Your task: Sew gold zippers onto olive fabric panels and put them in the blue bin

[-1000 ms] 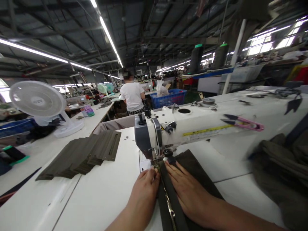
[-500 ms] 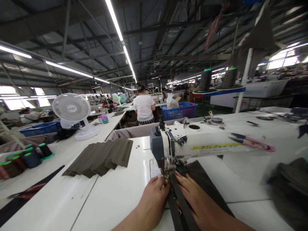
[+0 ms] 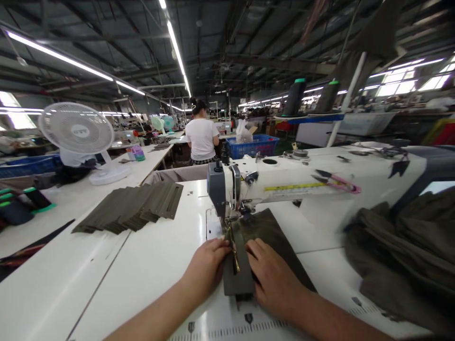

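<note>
My left hand [image 3: 208,267] pinches the left edge of an olive fabric piece [image 3: 266,241] just in front of the presser foot of a white industrial sewing machine [image 3: 227,189]. A metal zipper [image 3: 232,248] runs along that edge beside my fingers. My right hand [image 3: 273,277] presses flat on the fabric, to the right of the zipper. The fabric's near end lies on the white machine table [image 3: 142,284], and the needle area is partly hidden by the cloth and machine parts.
A stack of olive strips [image 3: 131,208] lies left of the machine. Pink thread snips [image 3: 337,182] rest on the machine arm. A heap of olive cloth [image 3: 401,255] sits at right. Further off are a fan [image 3: 76,128], a seated co-worker [image 3: 201,139] and a blue basket [image 3: 252,146].
The fabric has fed away from me under the machine, and its near end now shows on the table. My hands have moved with it, and the view has shifted slightly.
</note>
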